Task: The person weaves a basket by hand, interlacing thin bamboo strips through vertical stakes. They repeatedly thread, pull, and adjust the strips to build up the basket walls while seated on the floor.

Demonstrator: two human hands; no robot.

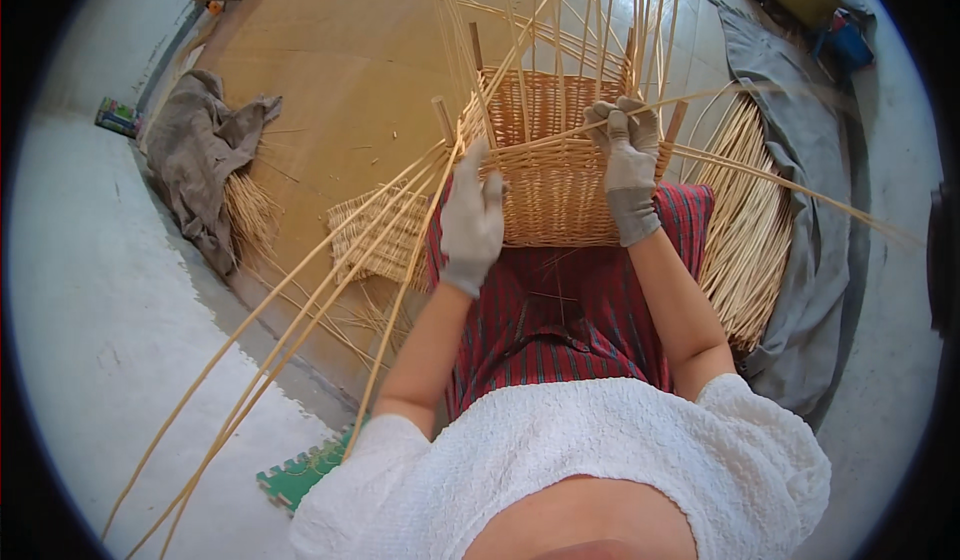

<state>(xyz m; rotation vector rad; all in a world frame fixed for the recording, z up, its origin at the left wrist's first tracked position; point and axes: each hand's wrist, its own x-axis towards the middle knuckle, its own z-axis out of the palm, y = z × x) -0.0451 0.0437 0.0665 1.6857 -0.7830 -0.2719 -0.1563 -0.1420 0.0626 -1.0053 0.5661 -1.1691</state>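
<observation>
Left hand (473, 215): gloved, fingers extended upward, thumb set apart; palm side lies along the left front corner of the basket (560, 200). The fingertips are blurred, so I cannot tell whether they press on a rod there.

Right hand (628, 165): gloved, fingers curled and together with the thumb, clamped on a thin rod (555, 138) at the front rim, near the right front corner.

Basket: directly before the person, at the knees, its front wall over the red striped cloth (540, 350). Walls closely woven. Wooden posts (442, 120) stand at the corners. Many long stakes (598, 30) rise above the back; several more rods (330, 285) slope down to the lower left, past the left forearm.

Floor, left: woven panel (385, 240), lying flat; beyond it, a grey cloth (205, 125) partly over a rod bundle (250, 210). Right: larger bundle (750, 245) beside and partly on a second grey cloth (815, 290). Lower left: green mat (305, 472).

Markings: small green box (118, 117) by the left wall seems to bear print, too small to read.
</observation>
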